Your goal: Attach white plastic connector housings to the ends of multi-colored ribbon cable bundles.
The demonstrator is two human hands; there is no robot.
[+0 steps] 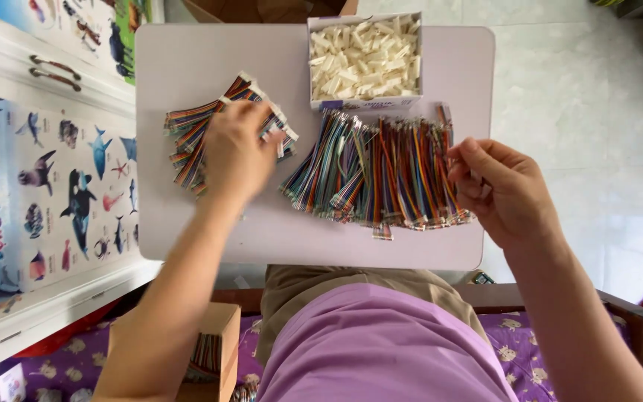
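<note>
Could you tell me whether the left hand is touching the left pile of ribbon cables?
Touching: the head view shows the left hand resting on the left pile of ribbon cables.

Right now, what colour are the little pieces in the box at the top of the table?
Cream-white, seen in the head view: small plastic pieces filling the box.

Bare forearms, lilac top (381, 350), khaki trousers (321, 286), no sleeves or jewellery
</note>
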